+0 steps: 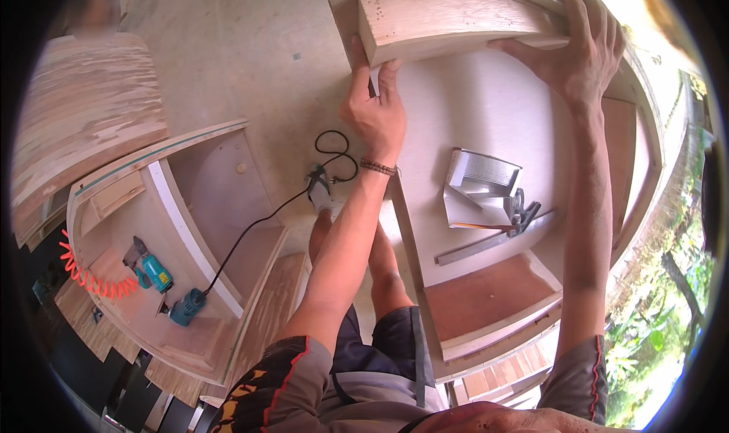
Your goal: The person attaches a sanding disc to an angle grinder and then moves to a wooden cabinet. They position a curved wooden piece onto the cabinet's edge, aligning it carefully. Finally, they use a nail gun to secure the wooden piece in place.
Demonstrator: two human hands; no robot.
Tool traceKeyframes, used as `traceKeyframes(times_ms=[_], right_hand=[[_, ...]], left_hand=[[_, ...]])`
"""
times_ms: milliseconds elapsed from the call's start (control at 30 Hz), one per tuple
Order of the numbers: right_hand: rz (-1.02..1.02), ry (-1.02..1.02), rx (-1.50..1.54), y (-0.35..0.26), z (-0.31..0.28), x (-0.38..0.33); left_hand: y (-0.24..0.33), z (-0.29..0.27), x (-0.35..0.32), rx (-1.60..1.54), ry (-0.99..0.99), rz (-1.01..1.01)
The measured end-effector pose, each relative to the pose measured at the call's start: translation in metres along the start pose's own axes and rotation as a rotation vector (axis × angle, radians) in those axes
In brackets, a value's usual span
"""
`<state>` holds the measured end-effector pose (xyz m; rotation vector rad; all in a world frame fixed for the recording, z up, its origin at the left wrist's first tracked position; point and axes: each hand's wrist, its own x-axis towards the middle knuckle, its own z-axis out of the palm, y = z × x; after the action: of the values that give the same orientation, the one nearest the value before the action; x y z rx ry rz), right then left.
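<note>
A pale wooden box-like piece [463,19] spans the far end of the cabinet frame [416,266] in front of me. My left hand [377,110] holds its near left corner, with the index finger along the end and the thumb at the lower edge. At the other end, my right hand [586,57] grips the piece, thumb at its lower edge and fingers reaching over the top. Inside the cabinet, nearer to me, lie an open white box with metal nail strips [490,173], a dark clamp [524,214] and a flat metal bar [474,249].
To my left, another cabinet [159,178] carries two teal power tools [156,272], a coiled orange hose [95,281] and a black cord [258,222] trailing to the floor. A stack of wooden panels [95,99] and a person [93,11] are beyond it. Greenery [661,311] shows at right.
</note>
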<state>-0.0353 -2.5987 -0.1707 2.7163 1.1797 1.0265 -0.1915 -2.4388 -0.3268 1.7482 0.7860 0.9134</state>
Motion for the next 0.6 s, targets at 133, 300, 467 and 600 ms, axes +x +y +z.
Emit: traceKeyframes(times_ms=[133, 300, 467, 600], right_hand=[[-0.025, -0.003, -0.021, 0.000, -0.001, 0.003], [-0.028, -0.001, 0.040, 0.001, 0.005, -0.004], [-0.010, 0.012, 0.103, 0.002, 0.010, -0.006], [-0.048, 0.055, 0.055, -0.002, 0.011, -0.002]], left_hand=[[0.001, -0.006, 0.002, -0.037, -0.051, -0.069], [-0.002, -0.005, 0.000, -0.108, -0.062, -0.093], [-0.003, -0.004, -0.003, -0.061, 0.050, -0.074], [-0.009, -0.007, -0.002, -0.054, 0.035, -0.103]])
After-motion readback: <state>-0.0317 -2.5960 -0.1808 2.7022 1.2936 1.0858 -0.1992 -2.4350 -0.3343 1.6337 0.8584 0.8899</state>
